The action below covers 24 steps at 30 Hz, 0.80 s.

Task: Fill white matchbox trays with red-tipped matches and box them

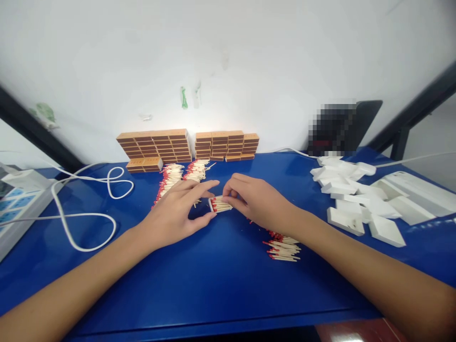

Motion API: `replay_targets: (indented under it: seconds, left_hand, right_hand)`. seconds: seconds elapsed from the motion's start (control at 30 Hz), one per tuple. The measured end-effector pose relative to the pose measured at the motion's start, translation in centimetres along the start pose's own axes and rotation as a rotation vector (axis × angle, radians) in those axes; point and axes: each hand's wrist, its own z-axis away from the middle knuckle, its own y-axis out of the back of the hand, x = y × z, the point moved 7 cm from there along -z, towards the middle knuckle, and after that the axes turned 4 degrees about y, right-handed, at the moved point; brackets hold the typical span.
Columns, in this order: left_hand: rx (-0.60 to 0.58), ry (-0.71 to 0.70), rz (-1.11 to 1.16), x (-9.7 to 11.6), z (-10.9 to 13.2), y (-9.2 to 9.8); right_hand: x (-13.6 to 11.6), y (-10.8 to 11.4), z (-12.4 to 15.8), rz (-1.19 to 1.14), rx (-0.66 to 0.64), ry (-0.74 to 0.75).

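Note:
A small white matchbox tray point(210, 205) holding red-tipped matches point(221, 205) lies between my two hands on the blue table. My left hand point(180, 206) is open at the tray's left side, thumb and fingers apart around that end. Bent and pinched together, the fingers of my right hand point(251, 197) close on the matches' plain ends at the tray's right; its far end is hidden by them. Beyond my left hand lie two heaps of loose matches, a left heap point(171, 176) and a right heap point(196, 170). Another match pile point(285, 249) sits below my right wrist.
Stacked matchboxes stand against the wall in a left stack point(156, 145) and a right stack point(226, 142). Several white empty trays point(356, 190) are heaped at the right, near a dark pixelated object point(363, 126). A white cable point(62, 213) loops beside a power strip point(21, 209) at the left.

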Motion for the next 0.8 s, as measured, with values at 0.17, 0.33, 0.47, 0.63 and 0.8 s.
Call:
replay_targets:
  seconds: [0.17, 0.33, 0.47, 0.63, 0.8]
  left_hand:
    - [0.003, -0.013, -0.009, 0.1, 0.0, 0.1]
    - [-0.009, -0.006, 0.002, -0.1, -0.1, 0.1]
    - [-0.007, -0.001, 0.009, -0.3, -0.1, 0.0]
    - [-0.004, -0.002, 0.002, -0.3, -0.1, 0.1]
    - [0.002, -0.010, -0.001, -0.2, -0.1, 0.1]
  right_hand:
    - [0.0, -0.3, 0.0, -0.004, -0.004, 0.013]
    - [1.4, 2.7, -0.1, -0.005, -0.005, 0.008]
    - [3.9, 3.4, 0.8, -0.062, -0.340, -0.104]
    - [4.7, 3.6, 1.5, -0.040, -0.448, -0.146]
    - [4.3, 3.0, 1.6, -0.038, -0.494, -0.155]
